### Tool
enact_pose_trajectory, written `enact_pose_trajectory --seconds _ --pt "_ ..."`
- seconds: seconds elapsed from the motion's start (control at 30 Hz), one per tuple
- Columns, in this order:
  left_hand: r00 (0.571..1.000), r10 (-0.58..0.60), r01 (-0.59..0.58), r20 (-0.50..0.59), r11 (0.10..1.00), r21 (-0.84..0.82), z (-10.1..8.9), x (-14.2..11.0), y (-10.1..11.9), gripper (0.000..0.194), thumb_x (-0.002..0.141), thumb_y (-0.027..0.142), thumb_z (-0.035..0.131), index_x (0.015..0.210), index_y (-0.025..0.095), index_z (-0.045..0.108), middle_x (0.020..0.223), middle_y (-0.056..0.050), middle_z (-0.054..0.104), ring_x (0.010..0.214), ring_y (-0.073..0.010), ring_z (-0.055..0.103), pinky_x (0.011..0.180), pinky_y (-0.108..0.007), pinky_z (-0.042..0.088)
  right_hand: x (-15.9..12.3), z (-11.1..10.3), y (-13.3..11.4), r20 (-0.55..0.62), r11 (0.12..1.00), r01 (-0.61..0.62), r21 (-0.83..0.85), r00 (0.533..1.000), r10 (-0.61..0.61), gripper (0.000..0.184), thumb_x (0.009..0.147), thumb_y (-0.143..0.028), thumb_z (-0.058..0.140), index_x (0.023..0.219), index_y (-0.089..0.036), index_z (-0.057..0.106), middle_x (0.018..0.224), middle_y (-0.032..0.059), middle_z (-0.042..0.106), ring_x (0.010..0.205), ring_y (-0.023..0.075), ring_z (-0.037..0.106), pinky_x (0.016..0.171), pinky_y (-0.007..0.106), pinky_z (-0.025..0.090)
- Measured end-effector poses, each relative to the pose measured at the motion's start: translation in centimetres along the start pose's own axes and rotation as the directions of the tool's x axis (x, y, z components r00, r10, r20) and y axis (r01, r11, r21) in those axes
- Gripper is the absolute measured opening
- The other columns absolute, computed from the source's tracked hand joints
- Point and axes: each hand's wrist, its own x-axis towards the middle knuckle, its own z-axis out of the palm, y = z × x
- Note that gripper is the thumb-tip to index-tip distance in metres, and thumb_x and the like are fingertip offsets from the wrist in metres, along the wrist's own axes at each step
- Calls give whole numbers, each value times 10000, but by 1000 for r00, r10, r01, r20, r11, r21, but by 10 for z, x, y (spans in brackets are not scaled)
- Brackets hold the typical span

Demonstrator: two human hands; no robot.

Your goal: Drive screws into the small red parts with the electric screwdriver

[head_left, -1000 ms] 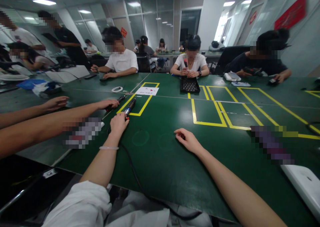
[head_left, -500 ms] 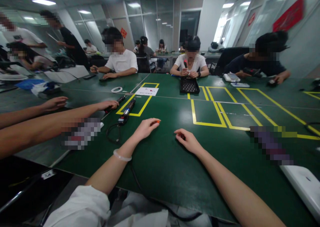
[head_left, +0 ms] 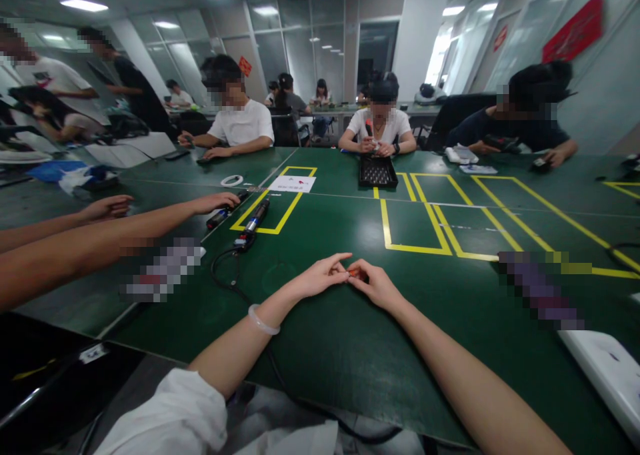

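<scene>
A small orange piece (head_left: 357,274) sits between the hands of a person at a green table (head_left: 320,348), low over its near half; its long axis appears to run roughly side to side, though fingers cover both ends and which way it points cannot be told. The right hand (head_left: 376,285) curls around it, thumb and fingers pinching it, while the left hand (head_left: 323,277) reaches in with its index finger extended, its fingertips meeting the right's; whether they grip the piece too cannot be told. Forward and to the left, a corded power tool (head_left: 256,219) lies slantwise, its far end angled away and slightly right, across a yellow tape outline (head_left: 273,231). A neighbor's hand (head_left: 219,203) reaches over a dark tool (head_left: 217,217) beside it, and a white paper (head_left: 293,184) lies beyond. Across the table, a co-worker sits behind a black tray (head_left: 378,173). A second ago the left hand was on the power tool; half a second ago it carried the orange piece, apart from the right. Now the two hands meet, the right scarcely moved.
</scene>
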Motion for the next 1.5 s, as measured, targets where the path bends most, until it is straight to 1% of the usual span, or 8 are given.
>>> enact_pose_trajectory --seconds 0.23,0.53,0.77,1.13,1.23,1.3,1.4,1.5 --pt "965 223 -152 -137 903 402 5 -4 11 181 871 306 573 1008 191 604 984 -42 580 894 -153 576 813 -287 462 1 -2 8 1 990 -76 119 997 77 257 890 -409 567 982 -173 612 801 21 674 716 147 608 669 251 452" --pt "969 208 -150 -135 925 348 11 -4 12 205 900 312 540 1044 174 589 953 -40 626 848 -141 594 783 -262 467 3 -7 4 8 999 -46 1 999 46 398 964 -429 424 735 -164 614 698 17 646 664 133 565 695 252 425" --pt "958 202 -132 -202 940 314 7 -2 10 192 898 303 540 1020 174 612 954 -46 645 858 -147 603 801 -274 472 2 -3 7 -61 974 -46 224 996 61 313 873 -430 575 1060 -182 540 808 13 633 698 136 577 650 255 451" --pt "960 195 -91 -201 896 435 -11 0 2 295 911 420 507 1058 184 605 1000 -57 641 914 -168 605 835 -296 473 2 -2 11 -79 992 -33 119 996 43 225 858 -371 593 981 -183 586 836 24 640 709 135 560 644 251 444" --pt "895 185 135 -405 754 643 -55 -8 -10 353 910 430 497 1165 199 574 1157 -89 603 1077 -224 563 948 -366 435 2 -3 9 -74 995 -52 90 996 58 220 857 -369 595 965 -177 601 807 21 628 681 130 540 625 246 425" --pt "795 153 395 -587 605 692 -92 -20 -25 427 894 408 515 1254 180 529 1284 -129 540 1190 -278 500 1017 -422 386 2 -3 9 -67 995 -57 80 996 62 227 860 -379 593 963 -177 608 789 15 620 671 128 534 621 245 420" --pt "616 63 696 -785 423 580 -143 -45 -51 630 841 454 565 1360 121 436 1435 -197 404 1296 -358 406 1046 -476 357 2 -3 8 -63 995 -62 75 996 67 241 863 -394 588 961 -176 617 780 13 618 676 131 538 624 247 422" --pt "528 -193 824 -827 352 445 -175 -67 -71 701 801 518 578 1371 138 427 1387 -215 459 1216 -392 490 935 -503 445 2 -2 8 -58 995 -71 77 995 76 246 869 -399 580 962 -175 622 789 17 625 692 137 550 630 251 428"
